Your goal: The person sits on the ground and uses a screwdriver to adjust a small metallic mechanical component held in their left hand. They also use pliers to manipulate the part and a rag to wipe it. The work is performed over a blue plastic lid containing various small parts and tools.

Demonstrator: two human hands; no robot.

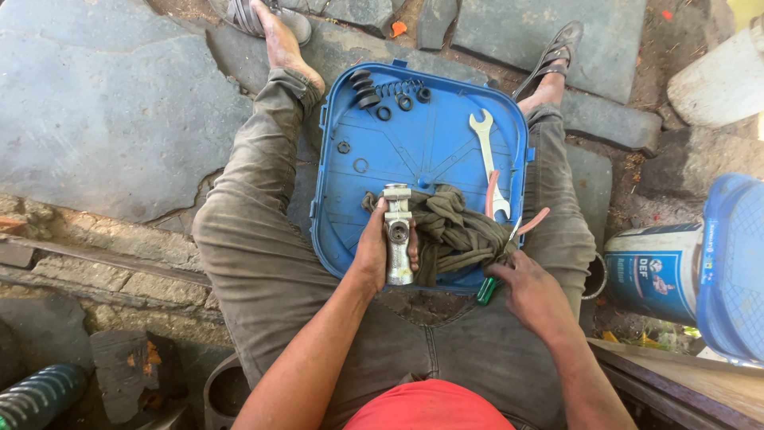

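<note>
Closest to the body, the left hand (374,251) holds a metal cylinder body (398,235) upright over the blue tray (422,139) on the lap. The right hand (529,291) closes its fingers on a green-handled tool (487,291), just beside an olive rag (458,227). Beyond the hands lie pink-handled pliers (509,215), a wrench (487,151), then a spring (398,86) and rubber seals (364,89); so the cylinder seems taken apart, not reassembled. Further right stands a white and blue bucket (656,271).

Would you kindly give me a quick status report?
Left hand grips metal cylinder. Right hand on green-handled tool. Rag, pliers alongside on blue tray.
</note>
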